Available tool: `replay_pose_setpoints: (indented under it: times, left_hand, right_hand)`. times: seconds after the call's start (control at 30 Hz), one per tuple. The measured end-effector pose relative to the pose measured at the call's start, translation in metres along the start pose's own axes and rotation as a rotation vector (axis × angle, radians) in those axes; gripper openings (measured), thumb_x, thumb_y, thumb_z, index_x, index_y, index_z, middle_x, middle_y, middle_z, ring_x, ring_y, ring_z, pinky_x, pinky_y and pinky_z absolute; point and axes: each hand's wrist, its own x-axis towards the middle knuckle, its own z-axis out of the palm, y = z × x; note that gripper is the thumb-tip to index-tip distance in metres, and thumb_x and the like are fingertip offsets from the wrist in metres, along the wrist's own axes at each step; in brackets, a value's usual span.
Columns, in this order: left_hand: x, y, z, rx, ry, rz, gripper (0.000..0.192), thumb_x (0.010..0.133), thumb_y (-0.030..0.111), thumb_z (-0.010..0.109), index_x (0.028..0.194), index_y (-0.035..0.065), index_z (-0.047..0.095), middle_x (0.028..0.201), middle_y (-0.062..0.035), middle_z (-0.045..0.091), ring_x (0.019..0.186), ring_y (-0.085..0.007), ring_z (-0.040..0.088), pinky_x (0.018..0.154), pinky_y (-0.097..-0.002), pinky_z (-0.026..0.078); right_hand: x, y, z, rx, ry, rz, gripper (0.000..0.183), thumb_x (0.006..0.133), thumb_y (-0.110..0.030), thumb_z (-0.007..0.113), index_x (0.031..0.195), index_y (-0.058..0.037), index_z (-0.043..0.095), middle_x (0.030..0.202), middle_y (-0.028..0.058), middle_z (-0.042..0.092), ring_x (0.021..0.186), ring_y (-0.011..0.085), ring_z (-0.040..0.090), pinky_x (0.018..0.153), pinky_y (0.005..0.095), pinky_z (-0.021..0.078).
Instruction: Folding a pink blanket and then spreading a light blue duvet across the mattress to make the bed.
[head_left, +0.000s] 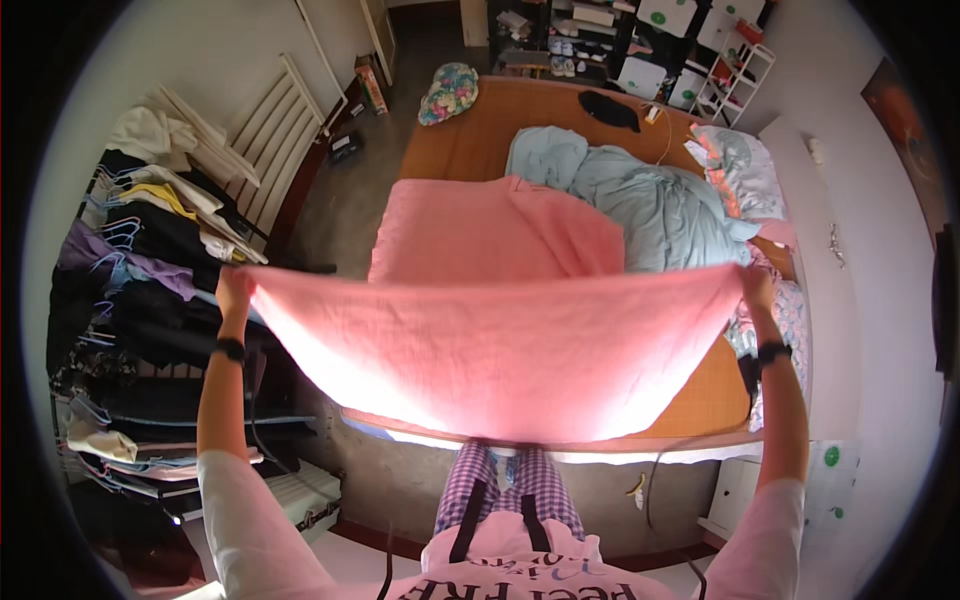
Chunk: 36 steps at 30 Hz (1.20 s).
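A pink cloth sheet (480, 352) hangs stretched between my two hands above the near side of the bed. My left hand (235, 289) grips its left corner, and my right hand (756, 286) grips the right one. The sheet sags in the middle, with bright light along its lower edge. Beyond it, more pink fabric (465, 225) lies spread on the brown mattress surface (450, 142), one part folded over. Whether that fabric joins the held sheet is hidden. A crumpled light-blue blanket (637, 199) lies beside it on the right.
Clothes on hangers (150, 202) crowd a rack at left, near a white radiator (274, 112). Patterned pillows (746, 169) lie at the bed's right side. A floral cushion (450, 91) and a black item (609, 111) rest at the far end. A white wire cart (739, 82) stands behind.
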Motion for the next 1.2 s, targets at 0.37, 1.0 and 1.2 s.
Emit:
replay_pose_setpoints:
  times: [0.37,1.0,1.2]
  left_hand:
    - [0.216,0.073,0.129,-0.838,-0.076,-0.105,0.035,0.074,0.014,0.051,0.102,-0.0031,0.042,0.090,-0.0123,0.054,0.076,-0.0168,0.055,0.063,-0.0264,0.046]
    - [-0.216,-0.276,0.362,-0.057,-0.758,-0.554,0.069,0.072,0.029,0.057,0.126,0.0160,0.016,0.127,-0.0110,0.023,0.115,-0.0281,0.026,0.074,-0.0463,0.041]
    - [-0.192,-0.274,0.362,-0.019,-0.382,-0.358,0.053,0.070,0.023,0.061,0.111,-0.0010,0.038,0.101,-0.0151,0.049,0.088,-0.0215,0.050,0.073,-0.0278,0.040]
  right_hand:
    - [0.209,-0.036,0.078,1.016,0.286,0.314,0.034,0.077,-0.027,0.052,0.099,-0.0025,0.053,0.094,0.0110,0.057,0.079,0.0221,0.056,0.069,0.0303,0.0432]
    - [-0.251,0.121,0.369,0.489,-0.643,0.653,0.051,0.062,-0.004,0.055,0.111,-0.0006,0.039,0.108,0.0108,0.044,0.102,0.0237,0.041,0.087,0.0331,0.0314]
    - [-0.233,0.114,0.377,0.664,-0.512,0.630,0.014,0.067,-0.010,0.052,0.080,-0.0109,0.046,0.065,-0.0029,0.042,0.056,0.0076,0.041,0.046,0.0219,0.0322]
